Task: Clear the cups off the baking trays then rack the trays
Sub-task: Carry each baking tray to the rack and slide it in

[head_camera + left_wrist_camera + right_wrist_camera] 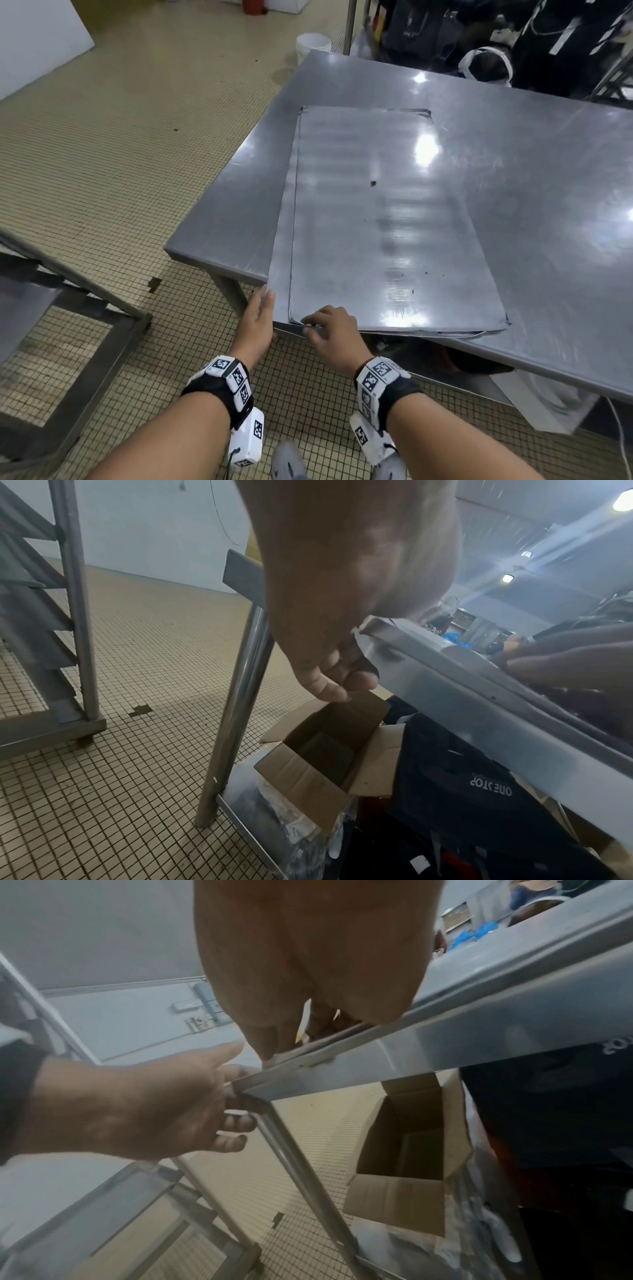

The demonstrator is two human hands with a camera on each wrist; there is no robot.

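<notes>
At the near corner of the steel table [513, 137], both hands are on the stacked baking trays [376, 205]. The left hand [257, 322] sits at the trays' near-left corner with its fingers loosely spread: from the right wrist view, the thumb lies over the top edge and the fingers [236, 1123] curl underneath the corner, so it looks to be gripping the stack there. The right hand [332, 332] rests just beside it on the near edge, fingers bent, fingertips on the rim of the top tray and the thumb tucked below; it appears to pinch that edge, though the fingers themselves are mostly hidden in the wrist views.

The trays are flat, dull grey metal sheets, lying one on another, slightly out of line so the lower one shows along the left side. They lie lengthwise away from the person, their near end jutting past the table edge. A few dark crumbs dot the top surface, and the ceiling lights glare off it. No cups stand on them.

Under the table an open cardboard box [329, 753] sits on the lower shelf beside dark bags. A metal rack frame [68, 291] stands to the left on the tiled floor [137, 137].
</notes>
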